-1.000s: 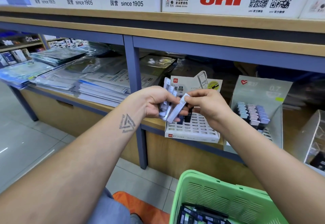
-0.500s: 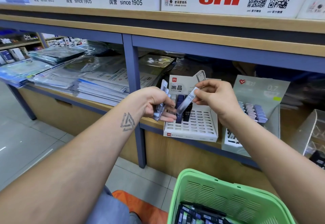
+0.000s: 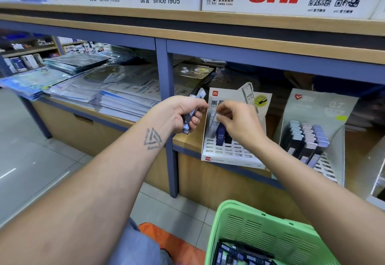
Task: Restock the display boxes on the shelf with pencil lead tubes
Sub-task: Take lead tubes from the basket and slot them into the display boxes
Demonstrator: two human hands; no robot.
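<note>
**Restocking status: white display box barely started, one tube going in**

The shelf [image 3: 187, 139] carries two display boxes. The grey display box [image 3: 316, 119], to the right of the right-hand grip, holds three columns of tubes at its back; its front slots are bare. The white display box [image 3: 233, 154], directly beneath the right-hand grip, holds only a few dark tubes [image 3: 220, 136] in its rear rows; most of its slot grid is empty. The green basket [image 3: 268, 235], below and nearer the person than both grips, still contains a stock of tubes. Judged from this, most of the filling is left.

Right hand [image 3: 239, 123]: the forearm reaches forward over the basket, wrist bent down. Its grip is pressed together, thumb and fingertips pinching the top of a pale tube [image 3: 214, 122]. That tube stands nearly upright, with its lower end at the rear left slots, just left of the dark tubes. Whether it is fully seated cannot be told.

Left hand [image 3: 183, 115]: held just left of the white box, apart from it, and raised off the shelf. Its grip is curled round a small bundle of tubes [image 3: 192, 117], whose ends project above and below the fist.
</note>
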